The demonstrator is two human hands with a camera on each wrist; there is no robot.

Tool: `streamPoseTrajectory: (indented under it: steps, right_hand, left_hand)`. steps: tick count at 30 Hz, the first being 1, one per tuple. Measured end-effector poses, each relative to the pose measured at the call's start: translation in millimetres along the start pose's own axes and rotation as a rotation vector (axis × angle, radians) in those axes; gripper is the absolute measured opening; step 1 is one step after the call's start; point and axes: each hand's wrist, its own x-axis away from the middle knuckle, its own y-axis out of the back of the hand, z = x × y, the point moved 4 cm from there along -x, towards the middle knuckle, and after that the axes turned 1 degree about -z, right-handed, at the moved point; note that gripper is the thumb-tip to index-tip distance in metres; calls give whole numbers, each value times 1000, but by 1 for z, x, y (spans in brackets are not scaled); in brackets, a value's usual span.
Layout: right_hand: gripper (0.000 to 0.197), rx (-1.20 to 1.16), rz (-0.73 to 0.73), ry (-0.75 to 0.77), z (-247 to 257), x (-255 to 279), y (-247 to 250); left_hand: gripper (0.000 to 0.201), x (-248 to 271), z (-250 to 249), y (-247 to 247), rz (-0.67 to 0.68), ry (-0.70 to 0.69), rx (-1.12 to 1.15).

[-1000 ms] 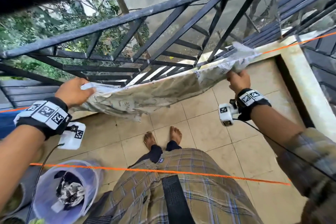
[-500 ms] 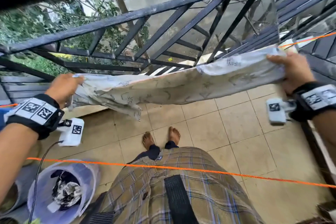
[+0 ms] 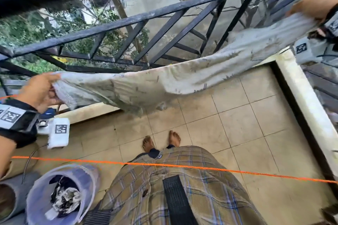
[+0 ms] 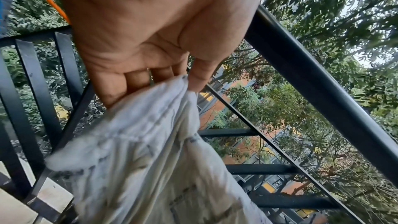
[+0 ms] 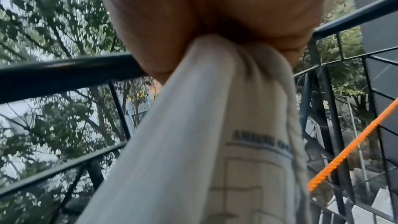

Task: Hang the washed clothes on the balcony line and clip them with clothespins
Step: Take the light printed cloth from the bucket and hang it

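A pale printed cloth (image 3: 164, 80) stretches in a sagging band in front of the black balcony railing (image 3: 128, 22). My left hand (image 3: 39, 90) grips its left end, fingers and thumb pinching the bunched fabric (image 4: 150, 125). My right hand (image 3: 316, 3) holds the right end at the top right edge of the head view, curled round the gathered cloth (image 5: 215, 108). An orange line (image 3: 182, 166) runs across at waist height, nearer to me than the cloth. A second orange line (image 5: 349, 149) passes close to my right hand. No clothespins show.
A lilac bucket (image 3: 87, 184) with dark and white laundry stands on the tiled floor at lower left, beside a grey pot (image 3: 17, 191). A raised pale kerb (image 3: 307, 107) borders the floor on the right. My bare feet (image 3: 161, 140) stand on the tiles.
My right hand has swung up and to the right, pulling the cloth out longer and tauter. The left hand has dropped a little and still holds its end.
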Motion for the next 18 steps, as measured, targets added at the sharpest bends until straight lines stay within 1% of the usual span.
streamPoseTrajectory:
  steps: [1, 3, 4, 5, 6, 7, 8, 9, 10, 11, 14, 17, 18]
  right_hand:
    - [58, 48, -14, -31, 2, 3, -1]
    - [45, 98, -27, -26, 7, 8, -8]
    - [42, 80, -5, -14, 11, 11, -12]
    - [42, 25, 21, 8, 13, 13, -16]
    - [47, -51, 26, 24, 11, 8, -18]
    - [46, -99, 5, 24, 9, 6, -19]
    - [39, -186, -16, 34, 9, 6, -23]
    - [26, -242, -15, 20, 10, 9, -26]
    - [18, -257, -23, 39, 9, 9, -32]
    - [19, -243, -23, 47, 8, 13, -37]
    - [37, -246, -45, -17, 3, 32, -52]
    - [34, -222, -158, -5, -2, 66, -81]
    - [31, -255, -164, -6, -5, 78, -96]
  left_hand:
    - [14, 3, 0, 2, -5, 4, 0]
    - [13, 12, 1, 3, 4, 13, -33]
    - [15, 16, 2, 5, -1, 15, -70]
    - [18, 19, 3, 6, -6, 12, -104]
    - [22, 22, 3, 7, 2, 16, -116]
    - [24, 24, 3, 6, 8, 28, -107]
    - [25, 26, 4, 6, 9, 37, -93]
    - [25, 25, 4, 5, 11, 39, -86]
    - [24, 23, 5, 5, 11, 36, -75]
    - [24, 23, 5, 5, 9, 35, -63]
    - [22, 20, 3, 3, 11, 34, -49]
    - [24, 26, -1, -5, 44, 46, -54]
    - [25, 26, -1, -7, 48, 54, -47]
